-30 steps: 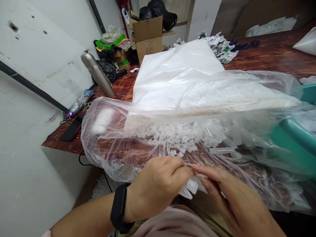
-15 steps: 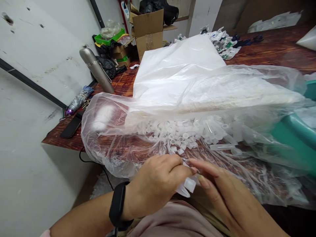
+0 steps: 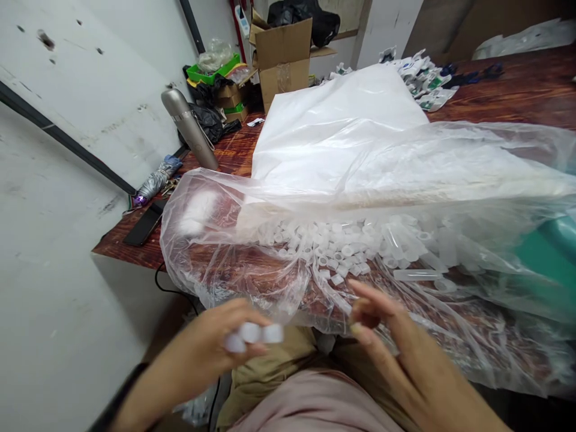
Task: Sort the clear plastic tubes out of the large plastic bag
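Low in front of my lap, my left hand (image 3: 204,339) is closed around a small bunch of capped plastic tubes (image 3: 250,332); three white caps show past the fingers, slightly blurred. The tube bodies are hidden in the hand. To the right, my right hand (image 3: 400,345) is open, thumb and forefinger apart with nothing between them, over the near edge of the clear plastic sheet (image 3: 279,300). Just beyond it on the table lies a heap of small white caps (image 3: 333,258). Right of the caps lie translucent plastic tubes (image 3: 416,275).
A large white plastic bag (image 3: 333,120) covers the table's middle. A steel flask (image 3: 191,129), a phone (image 3: 146,222) and a folded umbrella (image 3: 157,180) stand or lie at the left. Behind is a cardboard box (image 3: 283,60); a green tub (image 3: 546,258) sits at the right.
My left hand has moved left and away from my right hand with the capped tubes in it. My right hand's fingers have spread. The view has shifted slightly left.
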Tool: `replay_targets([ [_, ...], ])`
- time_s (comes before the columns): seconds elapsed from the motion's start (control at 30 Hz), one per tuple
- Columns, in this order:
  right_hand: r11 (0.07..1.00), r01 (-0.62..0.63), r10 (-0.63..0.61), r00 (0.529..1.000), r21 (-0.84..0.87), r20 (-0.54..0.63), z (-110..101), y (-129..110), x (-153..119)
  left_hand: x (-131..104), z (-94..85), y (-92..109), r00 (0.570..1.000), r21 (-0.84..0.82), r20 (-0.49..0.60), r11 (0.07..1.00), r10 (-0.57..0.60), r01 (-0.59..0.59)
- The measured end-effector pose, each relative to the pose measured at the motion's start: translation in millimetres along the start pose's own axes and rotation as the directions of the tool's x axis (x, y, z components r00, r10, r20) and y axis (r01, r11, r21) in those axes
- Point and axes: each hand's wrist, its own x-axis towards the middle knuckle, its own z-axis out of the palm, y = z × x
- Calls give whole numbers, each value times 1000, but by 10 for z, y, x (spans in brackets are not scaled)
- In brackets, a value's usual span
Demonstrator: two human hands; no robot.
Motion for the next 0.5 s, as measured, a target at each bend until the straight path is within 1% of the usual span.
replay_targets([
  [0.03, 1000, -17, 17, 999, -3, -30, -33, 71, 18, -167, -129, -180, 981, 11, 38, 982, -188, 188],
  [0.07, 1000, -17, 16, 999, -6, -51, -64, 147, 39, -335, -239, -384, 938, 39, 24, 938, -347, 346],
  [0.1, 1000, -10, 10, 998, -9, -56, -90, 221, 62, -496, -323, -604, 880, 81, 23, 878, -475, 472],
  [0.13, 1000, -2, 1, 998, -12, -56, -109, 290, 85, -646, -376, -830, 820, 127, 11, 814, -572, 567],
  [0.17, 1000, 6, -7, 998, -16, -56, -120, 351, 110, -778, -400, -1049, 765, 178, 4, 753, -644, 633],
  [0.2, 1000, 10, -11, 998, -20, -59, -122, 404, 134, -889, -399, -1248, 719, 219, -24, 699, -694, 681],
  [0.23, 1000, 14, -15, 998, -23, -67, -117, 448, 157, -975, -382, -1415, 683, 243, -48, 655, -729, 716],
  [0.27, 1000, 13, -15, 997, -27, -73, -104, 487, 180, -1035, -356, -1538, 652, 266, -77, 615, -754, 743],
  [0.3, 999, 11, -14, 997, -34, -81, -84, 522, 201, -1065, -332, -1606, 629, 283, -104, 583, -770, 761],
  [0.33, 999, 8, -12, 996, -48, -87, -59, 555, 220, -1066, -316, -1613, 615, 294, -123, 563, -779, 772],
  [0.37, 998, 3, -8, 996, -64, -83, -30, 589, 237, -1037, -313, -1554, 620, 297, -122, 567, -775, 768],
  [0.4, 997, -2, -4, 997, -83, -79, 3, 624, 252, -977, -323, -1432, 646, 286, -93, 601, -757, 746],
  [0.43, 995, -6, -2, 997, -101, -75, 40, 659, 266, -888, -344, -1255, 686, 261, -50, 653, -726, 711],
  [0.47, 993, -6, -2, 997, -117, -73, 78, 693, 277, -768, -372, -1034, 761, 202, 36, 751, -648, 629],
  [0.5, 992, -4, -6, 997, -129, -72, 116, 725, 286, -619, -401, -788, 823, 132, 107, 829, -557, 544],
])
